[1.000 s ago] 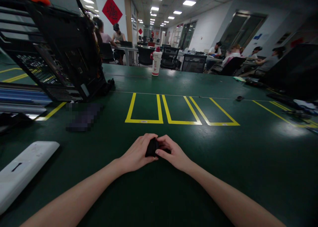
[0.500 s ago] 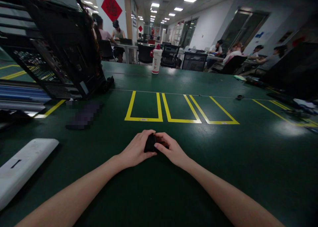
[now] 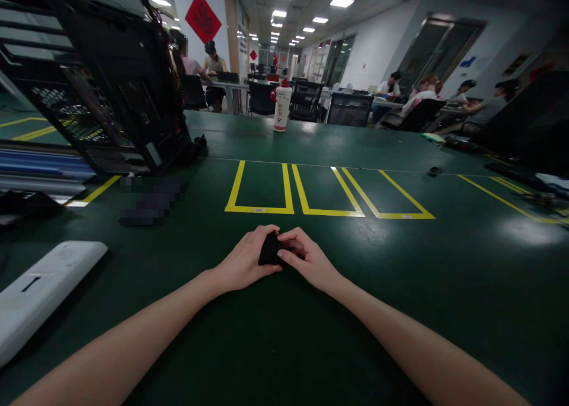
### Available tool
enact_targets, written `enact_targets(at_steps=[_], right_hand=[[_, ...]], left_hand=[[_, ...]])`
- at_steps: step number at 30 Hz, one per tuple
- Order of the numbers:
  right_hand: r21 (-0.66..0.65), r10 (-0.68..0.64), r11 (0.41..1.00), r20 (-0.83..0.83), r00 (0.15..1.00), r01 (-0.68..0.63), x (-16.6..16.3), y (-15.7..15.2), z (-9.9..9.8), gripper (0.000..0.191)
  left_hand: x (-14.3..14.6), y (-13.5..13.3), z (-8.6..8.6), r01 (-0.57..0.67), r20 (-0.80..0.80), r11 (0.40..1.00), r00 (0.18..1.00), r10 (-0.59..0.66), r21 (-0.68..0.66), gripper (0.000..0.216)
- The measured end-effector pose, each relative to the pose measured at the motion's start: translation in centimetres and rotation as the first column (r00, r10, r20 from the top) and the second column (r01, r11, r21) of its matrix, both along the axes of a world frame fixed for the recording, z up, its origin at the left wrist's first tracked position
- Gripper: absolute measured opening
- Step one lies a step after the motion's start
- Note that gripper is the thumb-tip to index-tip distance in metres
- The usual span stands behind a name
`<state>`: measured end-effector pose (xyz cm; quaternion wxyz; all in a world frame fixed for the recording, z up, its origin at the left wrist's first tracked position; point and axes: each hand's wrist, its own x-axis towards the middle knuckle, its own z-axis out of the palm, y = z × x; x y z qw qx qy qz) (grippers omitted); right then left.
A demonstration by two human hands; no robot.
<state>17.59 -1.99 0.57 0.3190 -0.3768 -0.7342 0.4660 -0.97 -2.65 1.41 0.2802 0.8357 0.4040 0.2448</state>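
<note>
Both my hands meet on the green table (image 3: 400, 287), just in front of me. My left hand (image 3: 242, 262) curls round a small black object (image 3: 268, 249) from the left. My right hand (image 3: 306, 261) pinches the same object from the right, thumb and fingers pressed on it. The object is mostly hidden by my fingers, so I cannot tell what it is. Three yellow-taped rectangles (image 3: 260, 186) lie on the table just beyond my hands.
A black open computer case (image 3: 115, 92) leans at the far left. A white flat device (image 3: 40, 290) lies at the near left. A white bottle with a red cap (image 3: 281, 106) stands at the far edge. Several people sit at desks in the background.
My hands and the black object have stayed joined, with only small finger shifts. The view has moved slightly.
</note>
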Motion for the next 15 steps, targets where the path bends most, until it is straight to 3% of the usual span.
enact_targets(at_steps=[4, 11, 15], right_hand=[[-0.015, -0.005, 1.0, 0.042, 0.999, 0.005, 0.0, -0.03, -0.01, 0.029], [0.083, 0.036, 0.996, 0.039, 0.999, -0.039, 0.38, -0.24, -0.19, 0.033], [0.067, 0.009, 0.998, 0.019, 1.0, -0.01, 0.3, -0.16, -0.05, 0.018]], left_hand=[[-0.06, -0.02, -0.13, 0.012, 0.019, 1.0, 1.0, -0.013, 0.011, 0.06], [0.05, 0.09, -0.75, -0.009, 0.038, 0.998, 0.999, 0.007, 0.059, 0.06], [0.19, 0.14, -0.52, -0.014, 0.035, 0.998, 0.999, 0.012, 0.056, 0.061]])
